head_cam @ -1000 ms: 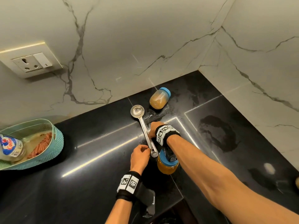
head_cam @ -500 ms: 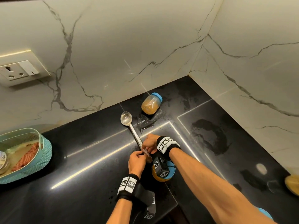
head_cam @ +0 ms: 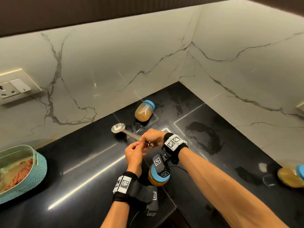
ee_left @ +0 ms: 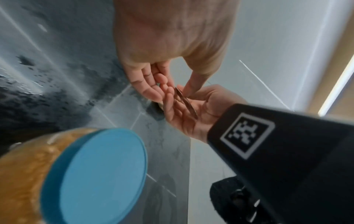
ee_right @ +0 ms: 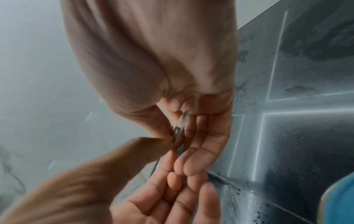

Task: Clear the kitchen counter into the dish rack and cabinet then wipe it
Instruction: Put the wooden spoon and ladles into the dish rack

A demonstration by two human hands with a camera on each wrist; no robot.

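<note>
A steel ladle (head_cam: 118, 128) lies low over the black counter (head_cam: 82, 162), its bowl pointing left and its handle running right into both hands. My left hand (head_cam: 139, 144) pinches the handle's end, and in the left wrist view the thumb presses on the handle (ee_left: 185, 100). My right hand (head_cam: 145, 140) holds the same handle from the other side, with thumb and fingers closed on it (ee_right: 178, 131). I cannot tell whether the bowl touches the counter. A blue-lidded jar (head_cam: 144, 111) of brown paste stands behind it by the wall.
A second blue-lidded jar (head_cam: 158, 177) stands right under my right wrist, also large in the left wrist view (ee_left: 91, 174). A third jar (head_cam: 291, 176) lies at the right edge. A teal basket (head_cam: 37, 171) with food sits far left. A wall socket (head_cam: 14, 88) is on the backsplash.
The ladle lay flat with its bowl pointing away; both hands have since closed on its handle end and swung the bowl to the left. The head view has tilted up.
</note>
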